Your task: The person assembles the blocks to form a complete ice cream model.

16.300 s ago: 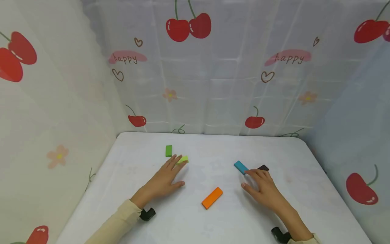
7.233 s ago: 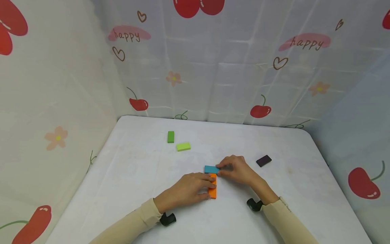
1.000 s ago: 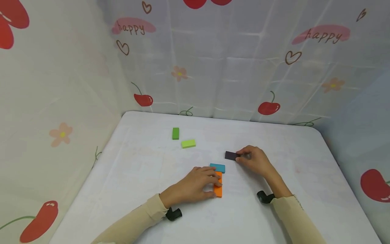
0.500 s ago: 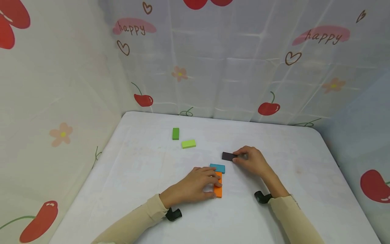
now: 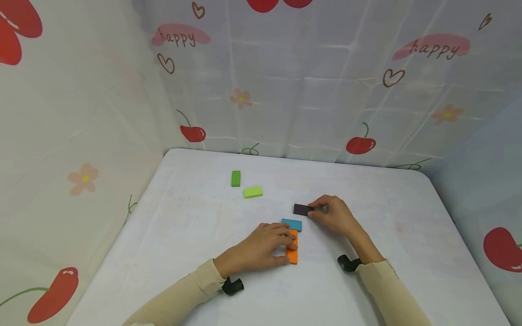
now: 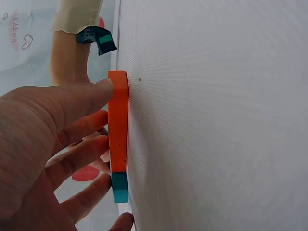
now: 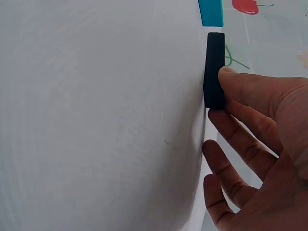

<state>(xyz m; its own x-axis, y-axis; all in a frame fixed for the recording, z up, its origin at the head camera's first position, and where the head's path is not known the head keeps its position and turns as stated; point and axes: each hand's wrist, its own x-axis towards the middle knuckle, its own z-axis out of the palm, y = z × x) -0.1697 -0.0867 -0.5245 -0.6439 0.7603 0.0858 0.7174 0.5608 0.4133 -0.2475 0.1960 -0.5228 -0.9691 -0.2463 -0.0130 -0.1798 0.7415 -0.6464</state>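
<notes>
My left hand (image 5: 261,246) rests its thumb and fingertips on an orange block (image 5: 292,258), pressing from above. A blue block (image 5: 294,225) lies crosswise against the far end of the orange one, a fingertip of that hand at its edge. Just beyond, my right hand (image 5: 334,215) pinches a dark, nearly black block (image 5: 301,209) between thumb and fingers at its right end. In the right wrist view the dark block (image 7: 214,72) is close over the white tabletop, with a small gap to the blue block (image 7: 211,12).
Farther back on the white table (image 5: 195,213) lie a light green block (image 5: 253,192) and a darker green block (image 5: 235,179). Curtains with cherry prints (image 5: 192,133) stand behind the table and at both sides.
Over the last second the right hand has shifted the dark block left, toward the blue one. Earlier, the blue block was brought to the orange block's end. The left hand stays put.
</notes>
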